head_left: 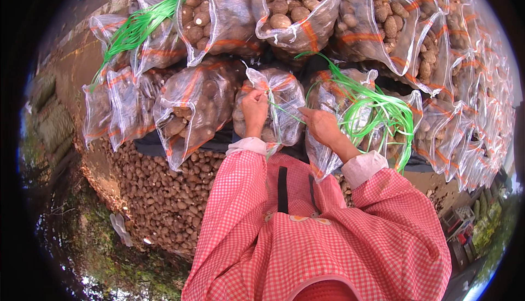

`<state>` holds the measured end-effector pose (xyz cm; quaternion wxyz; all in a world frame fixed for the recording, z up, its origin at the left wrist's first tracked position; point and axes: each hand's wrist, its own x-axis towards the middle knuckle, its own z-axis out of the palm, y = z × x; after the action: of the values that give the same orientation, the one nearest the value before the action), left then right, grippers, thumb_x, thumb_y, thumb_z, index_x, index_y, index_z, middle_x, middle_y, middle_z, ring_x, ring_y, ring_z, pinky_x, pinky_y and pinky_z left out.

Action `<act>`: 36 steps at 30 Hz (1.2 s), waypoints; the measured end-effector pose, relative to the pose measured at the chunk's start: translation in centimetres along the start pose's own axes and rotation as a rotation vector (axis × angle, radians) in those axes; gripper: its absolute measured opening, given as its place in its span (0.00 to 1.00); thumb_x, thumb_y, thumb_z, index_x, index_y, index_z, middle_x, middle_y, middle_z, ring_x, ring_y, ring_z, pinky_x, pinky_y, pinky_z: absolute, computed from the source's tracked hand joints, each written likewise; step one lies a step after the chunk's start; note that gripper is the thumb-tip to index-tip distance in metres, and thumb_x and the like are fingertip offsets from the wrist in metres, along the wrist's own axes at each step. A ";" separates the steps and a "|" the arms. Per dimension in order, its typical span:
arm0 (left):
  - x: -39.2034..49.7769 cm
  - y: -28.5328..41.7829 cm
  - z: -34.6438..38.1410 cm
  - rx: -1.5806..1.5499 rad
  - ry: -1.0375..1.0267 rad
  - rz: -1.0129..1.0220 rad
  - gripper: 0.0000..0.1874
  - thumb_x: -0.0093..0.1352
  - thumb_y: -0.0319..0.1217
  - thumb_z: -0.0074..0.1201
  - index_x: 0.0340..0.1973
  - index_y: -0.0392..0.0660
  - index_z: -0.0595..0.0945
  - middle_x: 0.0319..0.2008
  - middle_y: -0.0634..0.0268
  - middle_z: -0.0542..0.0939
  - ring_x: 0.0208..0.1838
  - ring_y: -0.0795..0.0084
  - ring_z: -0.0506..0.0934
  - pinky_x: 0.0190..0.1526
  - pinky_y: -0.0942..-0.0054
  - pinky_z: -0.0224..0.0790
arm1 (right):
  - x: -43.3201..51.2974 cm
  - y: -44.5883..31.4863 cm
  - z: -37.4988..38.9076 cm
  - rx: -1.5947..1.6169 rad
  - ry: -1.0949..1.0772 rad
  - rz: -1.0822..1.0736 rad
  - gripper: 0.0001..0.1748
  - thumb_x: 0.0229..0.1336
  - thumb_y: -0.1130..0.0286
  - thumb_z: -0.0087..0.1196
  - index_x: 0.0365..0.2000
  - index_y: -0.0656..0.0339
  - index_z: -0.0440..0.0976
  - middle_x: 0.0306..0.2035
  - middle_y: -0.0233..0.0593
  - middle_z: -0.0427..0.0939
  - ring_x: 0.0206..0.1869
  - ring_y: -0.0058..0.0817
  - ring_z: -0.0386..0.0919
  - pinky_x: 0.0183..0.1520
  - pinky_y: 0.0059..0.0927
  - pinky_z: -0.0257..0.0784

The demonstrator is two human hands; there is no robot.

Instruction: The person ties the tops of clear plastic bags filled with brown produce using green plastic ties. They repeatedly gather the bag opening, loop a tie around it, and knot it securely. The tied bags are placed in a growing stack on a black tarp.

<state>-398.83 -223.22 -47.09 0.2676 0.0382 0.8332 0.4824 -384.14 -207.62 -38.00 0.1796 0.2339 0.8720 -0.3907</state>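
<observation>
A clear mesh bag [287,114] with orange stripes stands before me, filled with brown tubers that look like taro corms. Its mouth is bunched together, and a green plastic strip [287,112] passes around the neck. My left hand [254,107] pinches at this gathered neck [268,87]; whether its fingertips also hold the strip is hidden. To the right, my right hand [322,125] grips the strip, which runs taut between the two hands. A loose bundle of green strips [373,108] lies over the neighbouring bag [324,100], close beside my right hand.
Open-mouthed bags of tubers [297,10] stand in rows behind, with more bags [463,128] packed at right. Another bundle of green strips [139,26] drapes over bags at left. A large heap of loose tubers [168,202] covers the ground at lower left, beside a pale glove-like item [120,229].
</observation>
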 end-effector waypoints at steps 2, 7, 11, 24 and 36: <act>-0.1 0.2 0.0 -0.022 -0.003 -0.038 0.08 0.61 0.24 0.54 0.34 0.33 0.83 0.23 0.59 0.82 0.24 0.74 0.78 0.29 0.73 0.69 | 0.1 0.0 0.7 0.016 0.041 -0.030 0.15 0.60 0.65 0.49 0.46 0.55 0.77 0.33 0.53 0.79 0.37 0.50 0.78 0.39 0.45 0.72; 0.0 0.7 0.0 0.034 -0.003 -0.061 0.07 0.61 0.23 0.53 0.32 0.33 0.82 0.24 0.57 0.82 0.27 0.71 0.80 0.32 0.71 0.70 | 1.2 1.6 2.3 0.024 0.142 -0.009 0.14 0.59 0.69 0.47 0.43 0.55 0.78 0.33 0.48 0.81 0.36 0.48 0.79 0.41 0.44 0.73; 0.2 0.8 -0.2 0.002 -0.023 -0.073 0.07 0.61 0.24 0.54 0.32 0.34 0.83 0.23 0.56 0.82 0.26 0.70 0.80 0.32 0.71 0.70 | 3.1 2.3 4.0 0.234 0.255 -0.032 0.13 0.59 0.69 0.48 0.41 0.57 0.79 0.33 0.47 0.81 0.37 0.45 0.79 0.43 0.40 0.73; 1.6 1.7 -1.4 0.132 -0.034 -0.058 0.06 0.60 0.25 0.57 0.32 0.36 0.83 0.23 0.54 0.83 0.26 0.64 0.81 0.33 0.67 0.72 | 4.8 0.0 7.7 0.536 0.268 0.416 0.22 0.56 0.48 0.51 0.27 0.56 0.80 0.24 0.46 0.79 0.31 0.43 0.78 0.38 0.41 0.69; 4.2 -0.1 -1.4 -0.157 -0.125 -0.331 0.05 0.61 0.24 0.56 0.31 0.36 0.83 0.22 0.64 0.81 0.25 0.80 0.78 0.25 0.79 0.69 | 6.6 -2.0 8.7 0.584 0.306 0.553 0.32 0.57 0.40 0.49 0.19 0.62 0.76 0.17 0.39 0.75 0.25 0.33 0.75 0.34 0.37 0.68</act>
<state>-403.10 -223.04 -48.36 0.3966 -0.0907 0.7697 0.4921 -389.59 -213.73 -45.57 0.0723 0.5554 0.6457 -0.5190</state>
